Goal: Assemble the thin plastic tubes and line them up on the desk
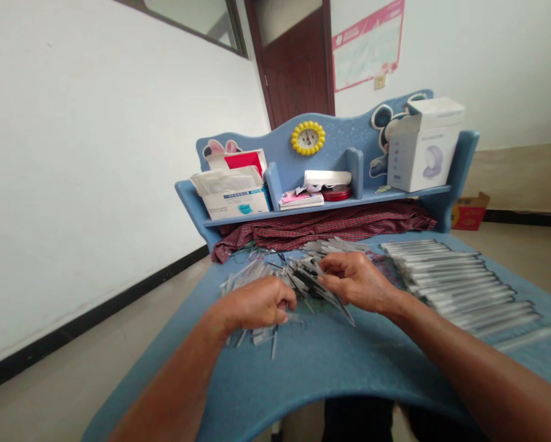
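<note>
My left hand [261, 304] is closed, fingers curled in, above a scatter of small clear plastic pieces [262, 335]. What lies in its fingers, if anything, I cannot make out. Across from it, my right hand [355, 281] pinches a slim, pointed grey stick-like piece [344, 309] between thumb and fingers. Its fingers rest at a pile of thin dark and clear pieces [303, 273]. Clear strips or tubes [250, 274] lie loosely beyond my left hand. To the right, several long clear pen-like tubes with dark ends [464, 282] lie side by side in a row.
The blue desk [298, 374] has a curved front edge. At its back stands a shelf holding a mask box [236, 202], papers, a round red tin [336, 194] and a white carton [425, 150]. A red plaid cloth [321, 224] is bunched under the shelf.
</note>
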Action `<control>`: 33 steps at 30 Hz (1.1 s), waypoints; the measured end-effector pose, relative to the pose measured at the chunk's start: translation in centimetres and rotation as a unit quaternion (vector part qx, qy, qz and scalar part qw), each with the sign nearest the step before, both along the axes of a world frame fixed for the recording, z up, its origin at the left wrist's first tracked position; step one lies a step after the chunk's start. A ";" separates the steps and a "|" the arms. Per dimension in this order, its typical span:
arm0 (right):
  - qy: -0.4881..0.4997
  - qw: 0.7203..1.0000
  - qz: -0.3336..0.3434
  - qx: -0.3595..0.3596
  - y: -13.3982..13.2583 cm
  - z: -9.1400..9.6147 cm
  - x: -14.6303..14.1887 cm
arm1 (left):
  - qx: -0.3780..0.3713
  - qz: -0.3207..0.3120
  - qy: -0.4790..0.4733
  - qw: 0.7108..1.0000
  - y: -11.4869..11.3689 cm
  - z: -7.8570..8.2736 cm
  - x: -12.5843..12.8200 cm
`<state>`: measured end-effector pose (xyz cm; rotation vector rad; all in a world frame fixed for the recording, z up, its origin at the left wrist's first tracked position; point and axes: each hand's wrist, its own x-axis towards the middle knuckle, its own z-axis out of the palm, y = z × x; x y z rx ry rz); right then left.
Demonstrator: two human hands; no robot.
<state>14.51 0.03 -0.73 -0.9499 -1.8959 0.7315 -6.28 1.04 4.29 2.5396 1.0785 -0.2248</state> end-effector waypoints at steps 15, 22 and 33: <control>0.156 0.987 -0.015 -0.039 -0.2 0.6 -0.2 | 0.098 -0.048 -0.066 0.992 0.1 -2.5 1.8; 0.297 0.954 -0.044 -0.025 -0.3 1.8 0.5 | -0.027 0.038 -0.188 0.981 -0.2 -3.0 2.8; 0.238 0.971 -0.014 -0.029 -0.6 1.3 -0.3 | -0.105 0.095 -0.258 0.956 -0.1 -4.0 3.3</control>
